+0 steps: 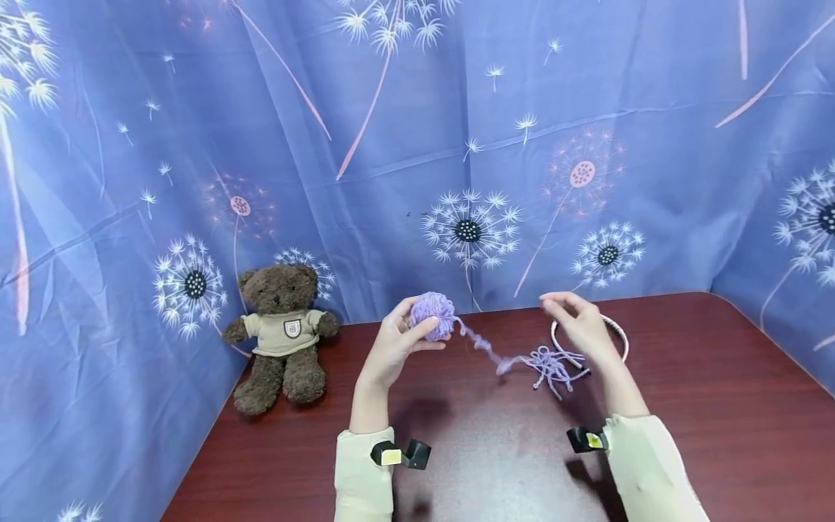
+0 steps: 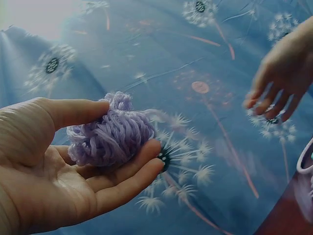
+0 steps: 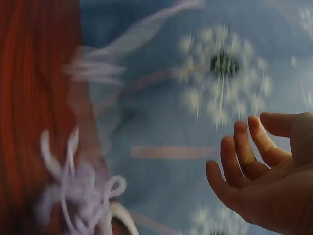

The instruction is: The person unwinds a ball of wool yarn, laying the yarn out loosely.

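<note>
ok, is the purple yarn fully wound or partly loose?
Partly loose: the left hand holds a wound ball, but in the head view a strand runs from it to a loose tangle.

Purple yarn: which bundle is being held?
The compact ball, gripped by the left hand; the loose-ended tangle beside the white cord is unheld.

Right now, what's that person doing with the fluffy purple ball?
The person's left hand holds the purple yarn ball up over the table. A lumpy strand runs from it to a loose purple tangle near a white cord. The right hand is raised, apparently empty, with fingers loosely bent. A teddy bear sits off to the left.
</note>
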A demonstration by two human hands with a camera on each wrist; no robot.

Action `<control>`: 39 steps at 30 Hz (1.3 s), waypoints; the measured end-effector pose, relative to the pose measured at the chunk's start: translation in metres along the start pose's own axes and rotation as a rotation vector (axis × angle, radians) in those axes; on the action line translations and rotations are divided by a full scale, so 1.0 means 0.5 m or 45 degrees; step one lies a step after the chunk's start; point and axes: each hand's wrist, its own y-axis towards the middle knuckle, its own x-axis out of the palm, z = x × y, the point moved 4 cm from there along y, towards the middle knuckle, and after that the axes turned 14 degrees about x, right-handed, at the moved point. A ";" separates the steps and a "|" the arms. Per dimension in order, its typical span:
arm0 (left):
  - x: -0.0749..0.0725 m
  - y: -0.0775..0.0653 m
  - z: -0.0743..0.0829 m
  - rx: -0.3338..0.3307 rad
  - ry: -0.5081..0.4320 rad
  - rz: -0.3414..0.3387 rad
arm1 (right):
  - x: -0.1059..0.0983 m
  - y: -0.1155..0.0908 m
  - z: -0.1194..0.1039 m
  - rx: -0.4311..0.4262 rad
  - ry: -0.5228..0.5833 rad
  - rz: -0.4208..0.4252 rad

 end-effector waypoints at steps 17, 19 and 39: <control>0.020 0.005 -0.001 -0.008 0.009 -0.012 | 0.135 -0.075 -0.093 -0.193 0.052 -0.428; 0.015 0.005 0.001 -0.011 0.014 -0.007 | 0.115 -0.069 -0.092 -0.175 0.107 -0.379; -0.041 -0.004 0.015 -0.002 0.040 0.179 | -0.067 -0.004 -0.009 0.017 0.326 0.018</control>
